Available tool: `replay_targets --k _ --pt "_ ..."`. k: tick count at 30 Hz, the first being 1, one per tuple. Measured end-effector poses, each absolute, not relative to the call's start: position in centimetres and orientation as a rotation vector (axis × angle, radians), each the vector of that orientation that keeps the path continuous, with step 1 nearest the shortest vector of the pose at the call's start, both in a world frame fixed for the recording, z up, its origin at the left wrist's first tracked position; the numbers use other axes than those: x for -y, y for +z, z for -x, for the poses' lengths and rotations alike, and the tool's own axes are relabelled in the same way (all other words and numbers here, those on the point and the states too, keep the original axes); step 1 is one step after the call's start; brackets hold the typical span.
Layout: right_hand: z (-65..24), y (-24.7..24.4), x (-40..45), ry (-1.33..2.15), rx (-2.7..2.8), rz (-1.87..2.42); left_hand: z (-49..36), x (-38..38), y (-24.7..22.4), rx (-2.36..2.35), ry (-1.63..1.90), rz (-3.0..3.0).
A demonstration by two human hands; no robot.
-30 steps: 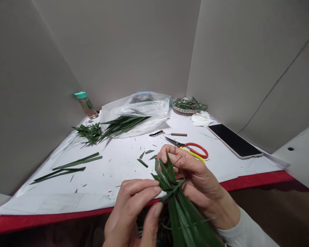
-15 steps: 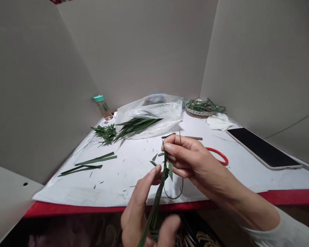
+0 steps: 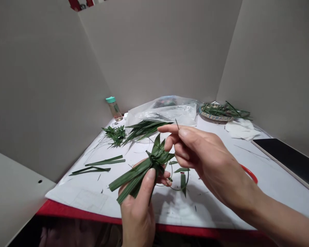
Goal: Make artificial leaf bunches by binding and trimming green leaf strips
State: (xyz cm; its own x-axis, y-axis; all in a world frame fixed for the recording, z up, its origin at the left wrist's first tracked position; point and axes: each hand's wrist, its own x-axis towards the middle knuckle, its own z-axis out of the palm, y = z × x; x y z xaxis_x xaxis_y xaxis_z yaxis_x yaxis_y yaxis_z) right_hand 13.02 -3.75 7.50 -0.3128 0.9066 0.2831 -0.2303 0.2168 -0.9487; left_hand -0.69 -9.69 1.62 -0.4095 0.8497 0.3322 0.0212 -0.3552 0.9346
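Note:
My left hand (image 3: 141, 202) is closed round a bundle of folded green leaves (image 3: 157, 156), with its thumb pressed on the middle. Pointed leaf tips fan out at the top, and long flat ends stick out to the lower left. Just right of the bundle, my right hand (image 3: 198, 145) pinches a thin dark strand (image 3: 177, 124) between thumb and fingers. A thin loop (image 3: 187, 180) hangs below that hand, near the leaves. Cut leaf pieces (image 3: 183, 183) lie on the white table cover (image 3: 105, 199) beneath.
Leaf strips (image 3: 104, 161) and leafy sprigs (image 3: 115, 135) lie left. Behind are a teal-capped bottle (image 3: 115, 109), a plastic bag (image 3: 167, 111) with long leaves and a round tray (image 3: 212, 117). White tissue (image 3: 242, 128), a tablet (image 3: 285, 159) and a red handle (image 3: 249, 173) are at right.
My left hand has closed round the bundle and turned it, so its pointed tips now face up. My right hand has moved right with the strand. The view has shifted left.

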Motion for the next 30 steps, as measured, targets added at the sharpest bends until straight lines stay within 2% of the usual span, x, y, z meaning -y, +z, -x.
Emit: replay_targets --k 5,9,11,18,22,25,30 --pt "-14.0 7.0 3.0 1.162 1.514 0.76 0.5 7.6 1.5 -1.057 1.693 -0.802" --pt "-14.9 6.5 2.3 0.825 1.694 0.801 0.5 5.9 2.1 -1.018 1.635 -0.845" --pt "-15.4 5.9 1.8 0.768 1.719 0.793 0.6 5.1 2.3 -1.017 1.633 -0.911" --pt "-16.0 3.4 0.0 1.17 1.495 0.769 1.2 2.5 0.9 -1.006 1.621 -1.253" --pt "-16.1 2.4 0.1 1.168 1.494 0.791 2.2 2.2 0.8 -1.104 1.554 -1.31" --pt "-16.3 2.0 0.8 0.91 1.655 0.795 2.9 2.5 0.9 -1.292 1.553 -1.414" --pt "-16.3 2.2 1.2 0.137 1.922 0.847 2.6 2.7 0.3 -1.488 1.634 -1.423"
